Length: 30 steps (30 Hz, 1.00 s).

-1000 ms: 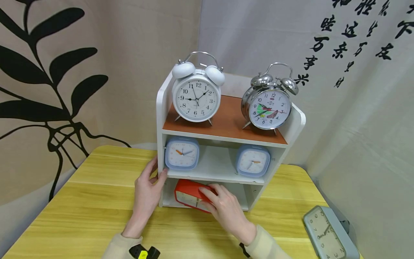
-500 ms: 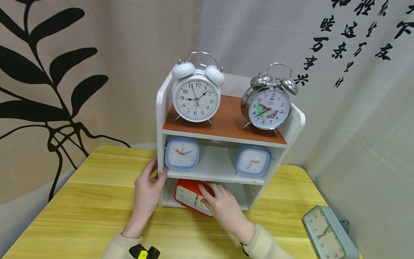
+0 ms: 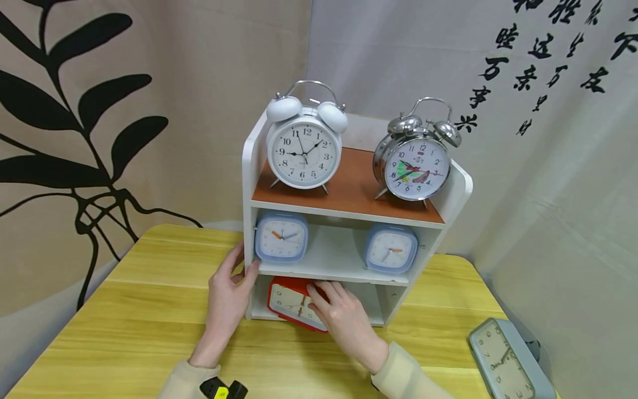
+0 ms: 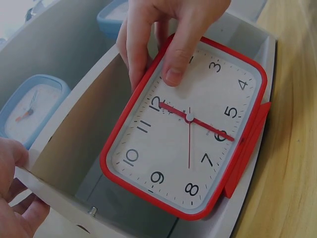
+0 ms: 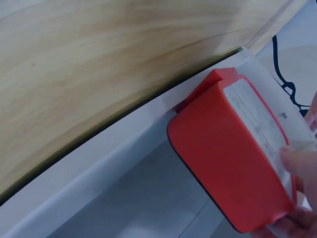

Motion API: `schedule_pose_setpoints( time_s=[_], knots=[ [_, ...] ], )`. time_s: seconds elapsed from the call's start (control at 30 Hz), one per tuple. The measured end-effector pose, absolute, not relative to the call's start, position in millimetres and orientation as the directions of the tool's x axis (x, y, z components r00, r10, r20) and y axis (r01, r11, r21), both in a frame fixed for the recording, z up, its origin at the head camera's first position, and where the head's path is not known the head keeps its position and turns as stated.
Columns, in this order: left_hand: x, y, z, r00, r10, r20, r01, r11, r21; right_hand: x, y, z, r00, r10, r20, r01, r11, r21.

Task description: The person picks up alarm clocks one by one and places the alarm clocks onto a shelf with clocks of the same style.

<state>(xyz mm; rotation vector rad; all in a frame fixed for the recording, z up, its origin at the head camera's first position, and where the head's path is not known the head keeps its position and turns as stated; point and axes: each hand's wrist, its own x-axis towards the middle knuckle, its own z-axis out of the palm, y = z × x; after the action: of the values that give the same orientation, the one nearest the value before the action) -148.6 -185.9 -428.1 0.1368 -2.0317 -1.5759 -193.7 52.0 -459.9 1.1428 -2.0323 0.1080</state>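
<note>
A red rectangular alarm clock (image 3: 294, 302) leans tilted in the bottom compartment of the small white shelf (image 3: 329, 271). My right hand (image 3: 346, 316) grips its top, the thumb lying over the dial in the left wrist view and the fingers behind. The clock's red stand leg (image 4: 250, 148) rests by the compartment's floor edge. My left hand (image 3: 230, 296) holds the shelf's left side panel, thumb at the front edge and fingers along the outside. In the right wrist view, the red clock's side (image 5: 228, 153) shows.
A white twin-bell clock (image 3: 303, 147) and a silver twin-bell clock (image 3: 416, 166) stand on the top shelf. Two blue clocks, left (image 3: 281, 237) and right (image 3: 391, 247), occupy the middle level. A grey-green clock (image 3: 513, 360) sits at the right of the wooden table (image 3: 124, 332).
The red clock's face has tipped upward, so more of its dial shows, and its lower right corner has come slightly forward in my right hand. The left hand stays in place.
</note>
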Motion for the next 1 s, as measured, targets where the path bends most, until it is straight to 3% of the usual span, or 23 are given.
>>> schedule_pose_setpoints(
  time_s=[0.23, 0.47, 1.0],
  knots=[
    [-149, -186, -427, -0.835, -0.406, 0.37, 0.257, 0.307, 0.916, -187, 55, -464, -0.327, -0.728, 0.602, -0.716, 0.607, 0.345],
    [-148, -186, -425, -0.84, -0.407, 0.358, 0.236, 0.32, 0.918, -187, 49, -468, -0.313, -0.727, 0.611, -0.687, 0.617, 0.383],
    [-147, -184, -426, -0.843, -0.397, 0.363, 0.248, 0.311, 0.917, -187, 37, -467, -0.344, -0.751, 0.564, -0.641, 0.626, 0.444]
  ],
)
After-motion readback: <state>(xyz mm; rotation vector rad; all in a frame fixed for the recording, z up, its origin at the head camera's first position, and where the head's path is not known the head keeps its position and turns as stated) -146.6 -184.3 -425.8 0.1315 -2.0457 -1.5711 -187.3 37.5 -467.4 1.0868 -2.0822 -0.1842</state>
